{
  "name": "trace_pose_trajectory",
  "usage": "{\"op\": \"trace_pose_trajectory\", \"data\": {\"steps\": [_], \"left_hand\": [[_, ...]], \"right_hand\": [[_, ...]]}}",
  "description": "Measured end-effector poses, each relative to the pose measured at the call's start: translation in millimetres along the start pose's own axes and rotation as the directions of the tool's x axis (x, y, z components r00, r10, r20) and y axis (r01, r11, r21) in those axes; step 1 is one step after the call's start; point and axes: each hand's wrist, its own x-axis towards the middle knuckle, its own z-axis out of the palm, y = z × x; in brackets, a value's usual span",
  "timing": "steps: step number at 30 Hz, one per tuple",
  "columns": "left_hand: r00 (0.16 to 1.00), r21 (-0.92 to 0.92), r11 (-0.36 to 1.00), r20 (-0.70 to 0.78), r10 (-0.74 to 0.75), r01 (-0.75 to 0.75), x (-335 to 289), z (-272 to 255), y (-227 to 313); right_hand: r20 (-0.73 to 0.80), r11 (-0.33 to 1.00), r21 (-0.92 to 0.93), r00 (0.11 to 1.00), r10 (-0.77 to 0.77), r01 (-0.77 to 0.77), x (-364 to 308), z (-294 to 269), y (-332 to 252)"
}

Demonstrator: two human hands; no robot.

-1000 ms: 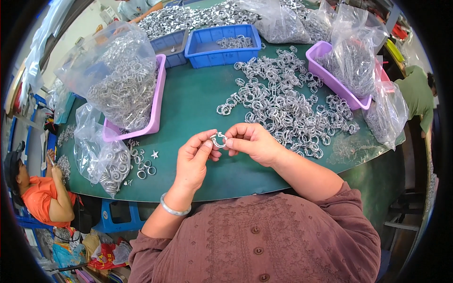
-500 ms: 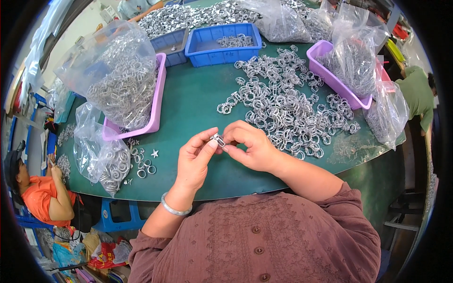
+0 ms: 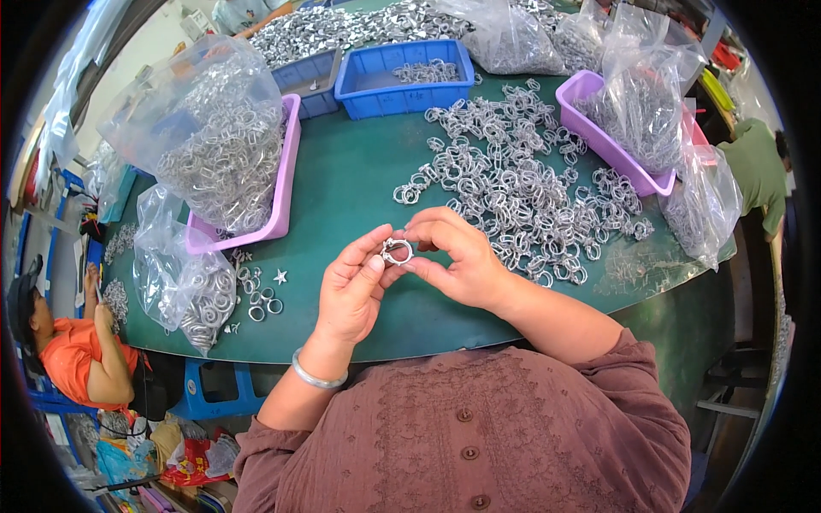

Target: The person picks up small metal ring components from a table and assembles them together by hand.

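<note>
A small silvery metal ring [image 3: 398, 251] is held up between my two hands, above the near part of the green table [image 3: 359, 179]. My left hand [image 3: 352, 286] pinches its left side between thumb and fingers. On the other side, my right hand [image 3: 457, 261] has its thumb and fingertips closed on the ring's right edge. The ring's round opening faces up toward me, and fingertips hide part of its rim. Just beyond my right hand spreads a heap of similar silvery rings [image 3: 522, 188].
Pink trays [image 3: 286, 184] with bagged rings flank the table, and a blue bin [image 3: 363, 98] stands at the back. A clear bag [image 3: 201, 299] lies near loose rings [image 3: 265, 303] at left. A person in orange [image 3: 81, 363] works at far left; another in green [image 3: 753, 167] is at right.
The ring has been turned between my fingers, from nearly edge-on to showing its round opening. Both hands have shifted only slightly.
</note>
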Motion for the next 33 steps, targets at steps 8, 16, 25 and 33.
{"op": "trace_pose_trajectory", "data": {"steps": [8, 16, 25, 33], "left_hand": [[0.999, -0.012, 1.000, 0.033, -0.009, 0.010, 0.9, 0.0, -1.0], [0.996, -0.081, 0.992, 0.007, -0.094, 0.094, 2.8, 0.6, -1.9], [0.986, -0.203, 0.965, 0.046, -0.158, 0.164, 4.3, -6.2, -2.7], [0.967, -0.304, 0.930, -0.077, -0.242, 0.209, 1.5, -14.0, 2.7]], "right_hand": [[-0.007, 0.997, -0.044, 0.998, -0.064, 0.063, 0.2, -0.3, 0.5], [-0.014, 0.998, -0.004, 0.998, -0.067, 0.067, 0.7, 0.8, 0.3], [-0.012, 0.996, -0.023, 0.996, -0.087, 0.086, 1.5, -1.7, 2.0], [-0.175, 0.948, -0.283, 0.980, 0.099, -0.147, 17.9, -31.7, 15.7]]}}
